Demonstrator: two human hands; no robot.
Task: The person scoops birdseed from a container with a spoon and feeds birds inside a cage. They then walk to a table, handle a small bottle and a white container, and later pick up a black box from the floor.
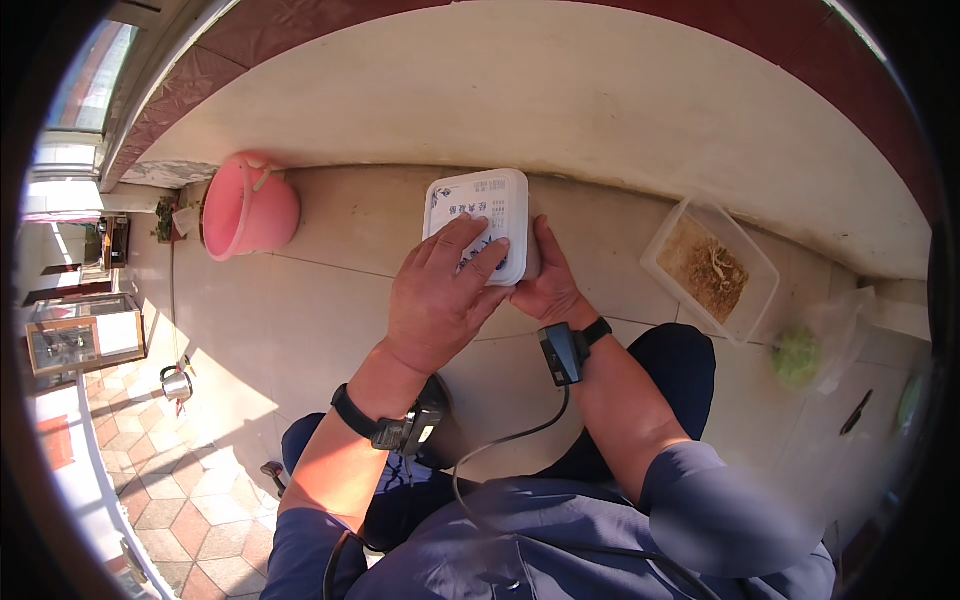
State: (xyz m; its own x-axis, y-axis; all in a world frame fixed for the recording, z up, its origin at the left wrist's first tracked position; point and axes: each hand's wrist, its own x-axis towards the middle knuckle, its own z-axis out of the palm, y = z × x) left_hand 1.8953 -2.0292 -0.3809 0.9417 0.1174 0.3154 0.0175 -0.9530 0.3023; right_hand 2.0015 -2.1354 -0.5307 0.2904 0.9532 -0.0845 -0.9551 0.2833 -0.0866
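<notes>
White tub [511, 205], lidded, with blue and dark print on top: the person's two hands are holding it above the tiled floor [350, 345], ahead of the knees and near the wall [560, 100].

Left hand [437, 292]: grasping the tub from above. Its fingers are spreading over the lid and its thumb is lying at the near edge.

Right hand [548, 287]: grasping the tub at its right side — the thumb side is showing, while the other fingers are hiding behind or under the tub.

Both wrists are wearing dark strapped devices; a cable [525, 434] is running from the right one.

Surroundings: a pink bucket [250, 212] is standing to the left, near the wall. To the right, a clear plastic box [667, 258] is holding brown, soil-like matter [718, 285] with a pale, root-like piece on it. Beyond that, a clear bag [846, 335] is lying beside a round green item [796, 357] — contact unclear. A metal kettle [178, 384] is sitting far left.
</notes>
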